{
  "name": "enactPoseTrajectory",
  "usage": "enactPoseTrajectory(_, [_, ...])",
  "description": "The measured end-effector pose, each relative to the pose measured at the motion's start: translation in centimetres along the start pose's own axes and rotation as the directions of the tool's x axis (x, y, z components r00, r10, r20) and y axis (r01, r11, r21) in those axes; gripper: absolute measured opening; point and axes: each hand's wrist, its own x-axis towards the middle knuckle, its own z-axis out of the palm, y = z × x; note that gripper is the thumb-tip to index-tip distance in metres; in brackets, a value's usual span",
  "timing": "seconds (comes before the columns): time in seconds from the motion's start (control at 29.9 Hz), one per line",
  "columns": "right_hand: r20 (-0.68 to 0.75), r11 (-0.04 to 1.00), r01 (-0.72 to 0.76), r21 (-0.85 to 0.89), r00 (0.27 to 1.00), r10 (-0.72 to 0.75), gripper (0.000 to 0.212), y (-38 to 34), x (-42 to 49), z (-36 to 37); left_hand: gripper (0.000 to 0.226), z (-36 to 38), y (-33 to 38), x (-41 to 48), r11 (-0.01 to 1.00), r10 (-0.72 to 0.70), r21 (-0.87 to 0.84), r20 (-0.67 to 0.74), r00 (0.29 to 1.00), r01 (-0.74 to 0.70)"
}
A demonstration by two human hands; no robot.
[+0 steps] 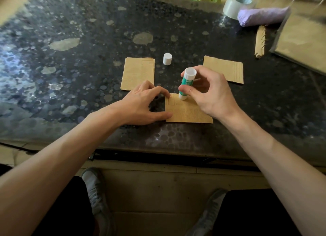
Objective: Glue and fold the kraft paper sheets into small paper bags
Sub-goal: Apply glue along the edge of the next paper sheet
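- The kraft paper sheet (187, 113) is laid flat on the dark speckled table (88, 59) at its near edge, between the two hands, with its long axis running left to right
- The glue stick (186, 85) is pinched near its lower end between the thumb and curled fingers of the right hand (211, 93); it is held almost upright, its top leaned slightly to the right, and its tip is set on the sheet close to the far edge, left of the middle
- The left hand (146, 103) is arched over the sheet's left edge: the thumb is spread wide from the index finger, one fingertip is pressed on the far-left corner and the thumb is laid by the near-left corner
- Most of the far edge lies to the right of the tip, so a stroke away from the bracing hand is judged likely
- The white cap (167, 59) is stood farther off, between a left stack of sheets (137, 73) and a right stack of sheets (225, 70)
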Motion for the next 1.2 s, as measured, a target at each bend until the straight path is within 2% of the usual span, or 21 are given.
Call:
enactPoseTrajectory(0.2, [0.011,0.997,0.03,-0.072,1.0,-0.029,0.025,0.7,-0.5,-0.2,0.071,0.1,0.3,-0.1,1.0,-0.015,0.012,-0.009,1.0,0.015])
enactPoseTrajectory(0.4, [0.0,0.996,0.005,-0.085,1.0,-0.006,0.021,0.9,-1.1,-0.9,0.064,0.2,0.1,0.0,1.0,-0.011,0.015,-0.024,1.0,0.011])
enactPoseTrajectory(0.94, [-0.078,0.985,-0.076,-0.155,0.995,0.065,0.024,2.0,-2.2,-3.0,0.066,0.2,0.3,-0.3,1.0,-0.008,0.012,-0.026,1.0,0.008])
enactPoseTrajectory(1.2, [-0.07,0.985,-0.073,-0.155,0.996,0.062,0.022,2.4,-2.2,-3.6,0.064,0.2,0.1,-0.3,1.0,-0.001,0.012,-0.034,0.999,0.001])
